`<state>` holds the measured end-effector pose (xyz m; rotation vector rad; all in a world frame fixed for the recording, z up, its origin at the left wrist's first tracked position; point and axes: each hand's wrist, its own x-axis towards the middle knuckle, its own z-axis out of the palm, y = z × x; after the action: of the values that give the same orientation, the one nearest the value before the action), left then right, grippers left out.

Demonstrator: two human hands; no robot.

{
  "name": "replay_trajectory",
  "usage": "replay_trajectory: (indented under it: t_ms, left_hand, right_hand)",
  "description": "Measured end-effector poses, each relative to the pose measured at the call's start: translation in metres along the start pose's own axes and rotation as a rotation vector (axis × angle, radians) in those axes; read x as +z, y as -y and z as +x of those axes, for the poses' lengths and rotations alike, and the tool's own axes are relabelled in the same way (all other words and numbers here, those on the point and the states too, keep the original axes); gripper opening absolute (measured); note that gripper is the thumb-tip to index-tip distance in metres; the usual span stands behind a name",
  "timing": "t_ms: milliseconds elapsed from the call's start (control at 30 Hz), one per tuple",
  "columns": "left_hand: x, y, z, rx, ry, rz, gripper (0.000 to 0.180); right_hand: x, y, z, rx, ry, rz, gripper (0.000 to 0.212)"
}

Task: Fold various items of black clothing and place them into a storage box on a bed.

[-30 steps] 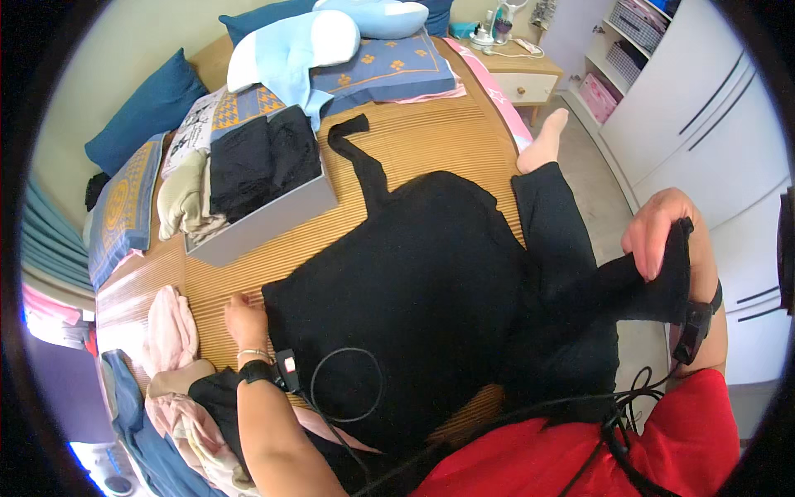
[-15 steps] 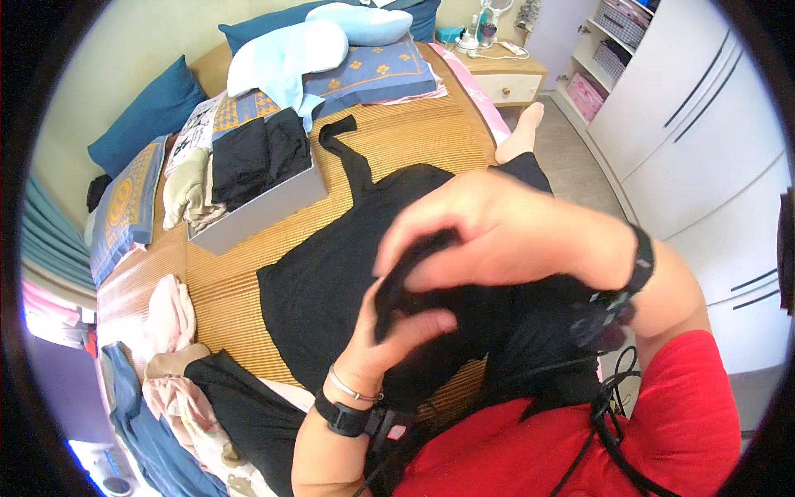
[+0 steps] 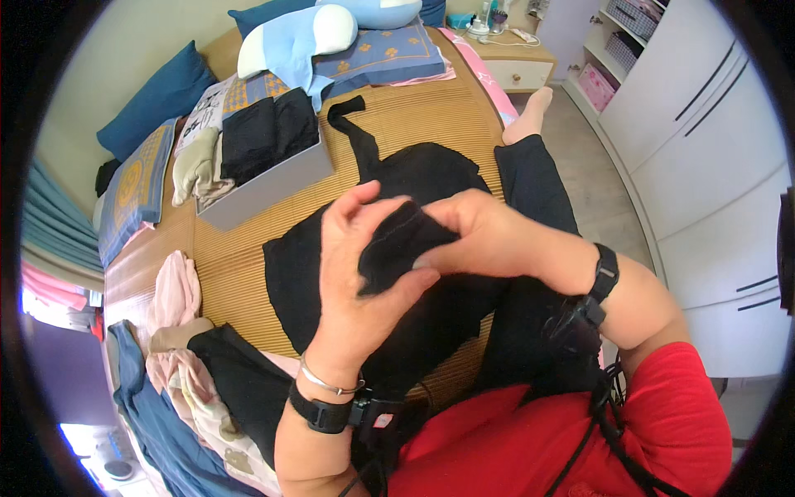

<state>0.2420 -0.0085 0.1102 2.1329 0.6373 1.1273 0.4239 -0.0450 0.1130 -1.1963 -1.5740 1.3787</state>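
A dark garment [image 3: 291, 277] lies spread on the bed in front of me, a narrow long piece of it stretching toward the box. Above it I hold a small bunched piece of black cloth [image 3: 396, 248] with a faint seam line. My left hand [image 3: 348, 286] curls round its left side, thumb underneath and fingers up behind it. From the right, my right hand [image 3: 484, 236] pinches its edge between thumb and fingers. Whether this cloth is part of the garment below is hidden by my hands.
A grey box [image 3: 273, 184] of folded black and beige clothes stands beyond. Pillows [image 3: 389, 56] line the bed's far side. At the left lie a pink cloth [image 3: 175, 290], blue trousers [image 3: 157, 414] and other loose clothes. White wardrobes [image 3: 675, 108] and a nightstand [image 3: 530, 60] are at the right.
The black cloth was a thin, blurred strip between my hands; now it shows as a wider, bunched piece. My left hand has risen and tilted upright, and my right hand has moved lower.
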Motion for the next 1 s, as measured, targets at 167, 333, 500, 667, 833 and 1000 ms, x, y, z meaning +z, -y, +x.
replay_trajectory:
  t_ms: [167, 333, 500, 667, 833, 1000]
  left_hand:
    - [-0.024, 0.032, -0.059, -0.334, 0.435, 0.061, 0.022]
    - [-0.01, 0.064, -0.154, -0.539, 1.124, 0.326, 0.038]
    - [0.025, 0.057, -0.167, -0.503, 1.229, 0.71, 0.041]
    - [0.033, 0.063, -0.187, -0.452, 1.248, 0.831, 0.025]
    - [0.027, 0.058, -0.199, -0.33, 1.114, 0.86, 0.014]
    - [0.006, 0.046, -0.188, -0.475, 0.947, 0.613, 0.017]
  right_hand:
    - [-0.03, 0.024, -0.032, 0.143, -0.089, -0.011, 0.021]
    - [-0.063, 0.049, -0.079, -0.075, -0.495, 0.065, 0.029]
    - [-0.083, 0.068, -0.11, -0.585, -0.647, 0.123, 0.047]
    - [-0.089, 0.07, -0.136, -0.604, -0.585, 0.083, 0.045]
    - [-0.082, 0.072, -0.135, -0.547, -0.541, -0.001, 0.03]
    - [-0.093, 0.071, -0.136, -0.547, -0.474, -0.007, 0.03]
